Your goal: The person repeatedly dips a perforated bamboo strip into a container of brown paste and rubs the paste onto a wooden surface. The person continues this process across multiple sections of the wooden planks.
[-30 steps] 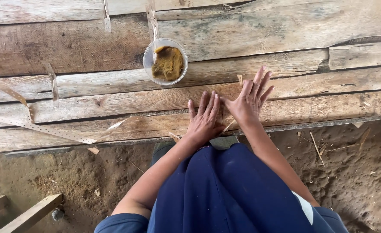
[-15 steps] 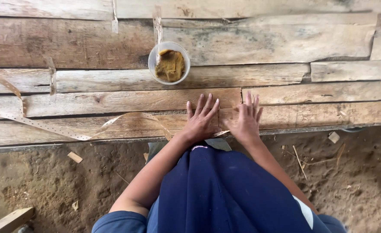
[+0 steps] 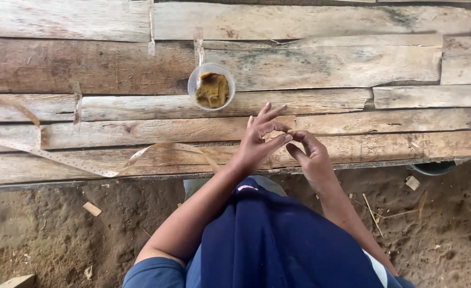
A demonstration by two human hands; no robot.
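rough, weathered planks ran side to side across the upper half of the frame, forming a low wooden platform, with bare sandy ground and scattered wood chips below its near edge. at the centre of the frame the person's two hands met just above the front planks. the left hand had its thumb and forefinger drawn together at the tips while the other three fingers fanned up and apart; the right hand was curled, its fingertips pressed toward those of the left. between the two sets of fingertips something small and pale seemed to be pinched, but it was too tiny to tell what it was or which way its length ran. a clear plastic cup holding a yellow-brown paste stood upright on the planks above and to the left of the hands, near them but not touching; the left hand was the nearer of the two, and nothing lay between its raised fingers and the cup's rim. a long thin pale strip, punched with small holes, snaked across the planks from the left edge of the frame and looped up toward the left forearm, lying apart from both hands. a dark round rim showed under the platform edge at the right. the person's blue clothing filled the lower middle of the frame.
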